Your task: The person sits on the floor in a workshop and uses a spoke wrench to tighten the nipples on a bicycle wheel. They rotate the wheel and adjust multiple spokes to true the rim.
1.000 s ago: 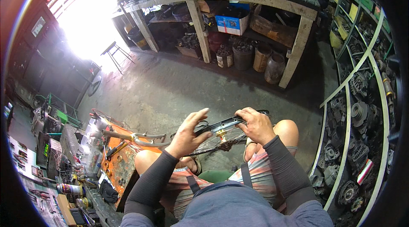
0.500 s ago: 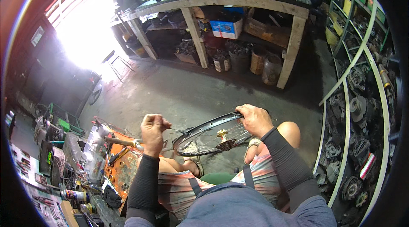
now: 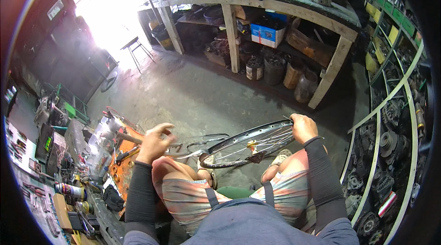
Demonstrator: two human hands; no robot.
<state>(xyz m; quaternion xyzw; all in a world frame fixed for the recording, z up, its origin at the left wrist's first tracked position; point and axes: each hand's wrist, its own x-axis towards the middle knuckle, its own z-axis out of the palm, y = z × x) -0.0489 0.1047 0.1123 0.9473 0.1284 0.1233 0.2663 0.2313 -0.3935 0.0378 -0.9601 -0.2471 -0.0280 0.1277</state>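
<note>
A spoked bicycle wheel (image 3: 225,144) with a black rim and no tyre is tilted above my lap, its gold hub (image 3: 251,145) and dark sprocket cluster (image 3: 256,156) in the middle. My right hand (image 3: 304,128) is closed round the rim at its right side. At the wheel's left edge, my left hand (image 3: 157,144) is raised with its fingers bent and smeared by motion. A thin black strip (image 3: 206,136) loops loosely between the rim and that hand. Whether the fingers grip the strip is unclear.
Left of my knee stands an orange metal surface (image 3: 123,171) with a wooden-handled tool (image 3: 128,137) and small parts. A workbench (image 3: 275,1) with buckets beneath runs across the back. Metal shelves (image 3: 409,93) full of machine parts line the right. A stool (image 3: 137,49) stands near the bright doorway.
The view has swung left. The wheel and my right hand have shifted right. My left hand, earlier pinching a black strip beside the rim, has moved away leftward, and a loose loop of strip now shows.
</note>
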